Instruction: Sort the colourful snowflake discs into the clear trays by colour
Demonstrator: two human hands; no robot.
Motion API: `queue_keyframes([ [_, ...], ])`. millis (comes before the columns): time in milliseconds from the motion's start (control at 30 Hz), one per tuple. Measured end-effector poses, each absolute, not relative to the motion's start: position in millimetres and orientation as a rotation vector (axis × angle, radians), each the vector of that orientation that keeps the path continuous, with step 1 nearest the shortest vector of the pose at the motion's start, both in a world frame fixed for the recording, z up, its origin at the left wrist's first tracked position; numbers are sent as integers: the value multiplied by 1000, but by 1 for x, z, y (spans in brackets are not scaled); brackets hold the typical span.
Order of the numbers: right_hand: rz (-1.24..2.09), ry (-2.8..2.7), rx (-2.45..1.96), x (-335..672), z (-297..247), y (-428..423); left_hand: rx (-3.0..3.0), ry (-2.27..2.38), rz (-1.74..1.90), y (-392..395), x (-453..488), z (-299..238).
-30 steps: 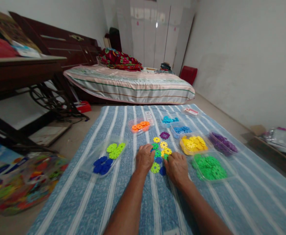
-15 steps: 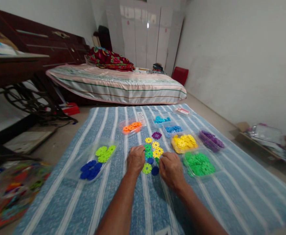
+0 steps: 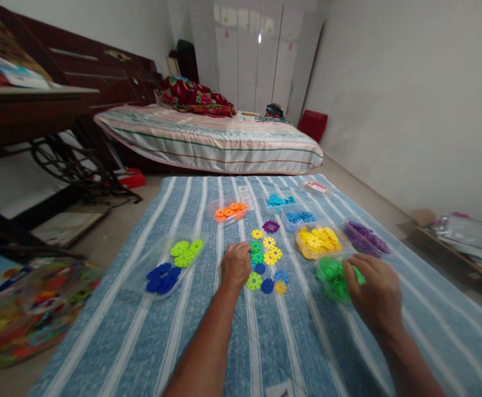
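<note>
My left hand (image 3: 236, 266) rests at the left edge of a cluster of flower-shaped plastic discs on the cloth. Its fingers are closed in a pinch on a green notched disc (image 3: 257, 257). Around that lie yellow discs (image 3: 270, 255), a lime disc (image 3: 254, 281), a dark blue disc (image 3: 267, 285), a lighter blue disc (image 3: 281, 276) and an orange-yellow disc (image 3: 280, 287). Over the clear tub of green discs (image 3: 331, 278) hovers my right hand (image 3: 373, 289), fingers bent downward; blur hides whether they grip anything.
Tubs of yellow (image 3: 318, 241), purple (image 3: 365, 238), blue (image 3: 299, 218) and orange discs (image 3: 229, 210) stand around the cluster. A clear tray (image 3: 138, 275) with lime and dark blue discs is at left. Beyond the striped cloth (image 3: 183, 342) is a bed (image 3: 216, 146).
My right hand has moved right, from the cluster to the green tub, uncovering the lighter blue and orange-yellow discs. My left hand stays by the green discs. The view has shifted slightly.
</note>
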State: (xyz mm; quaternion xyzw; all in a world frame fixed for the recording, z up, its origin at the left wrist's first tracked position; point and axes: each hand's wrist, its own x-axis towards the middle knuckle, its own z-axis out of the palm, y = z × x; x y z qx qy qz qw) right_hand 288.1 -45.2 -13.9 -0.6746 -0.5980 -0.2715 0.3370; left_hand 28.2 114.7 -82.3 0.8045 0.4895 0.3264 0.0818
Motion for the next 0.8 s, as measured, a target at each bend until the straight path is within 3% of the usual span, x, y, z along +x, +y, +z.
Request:
queue_keyframes([
  [367,-107,-1938,-1568,179,-40,11,2384,1466,963,111,29,-79],
  [800,-123,-2022,-1976,149,-59,87,2298,1558,1014,114,28,-83],
])
